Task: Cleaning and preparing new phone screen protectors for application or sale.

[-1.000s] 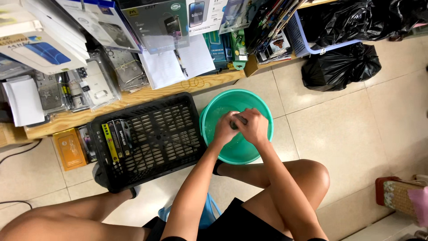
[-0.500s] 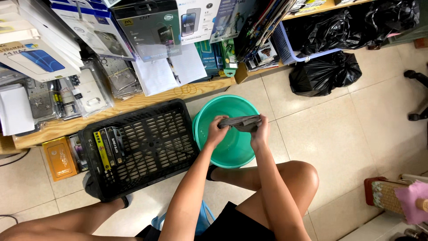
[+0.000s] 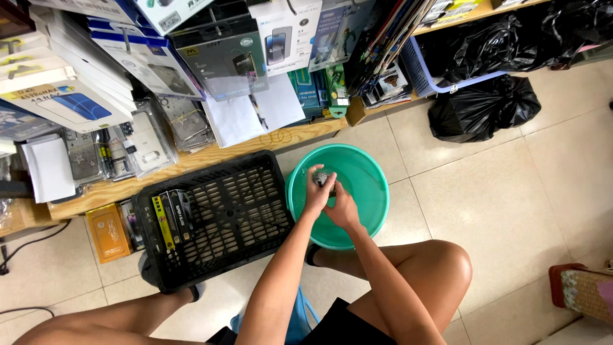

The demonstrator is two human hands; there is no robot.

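Two big things sit on the tiled floor point(image 3: 511, 191): a black plastic crate point(image 3: 217, 217) and, just beside it, a round green basin point(image 3: 367, 185). Over the basin, the left hand point(image 3: 317, 191) and right hand point(image 3: 341, 209) press close together, both squeezing a small grey wad point(image 3: 321, 176) between their fingers.

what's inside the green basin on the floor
Inside the green basin, both hands, left hand and right hand, clutch a small grey item. They cover most of it and the bottom beneath.
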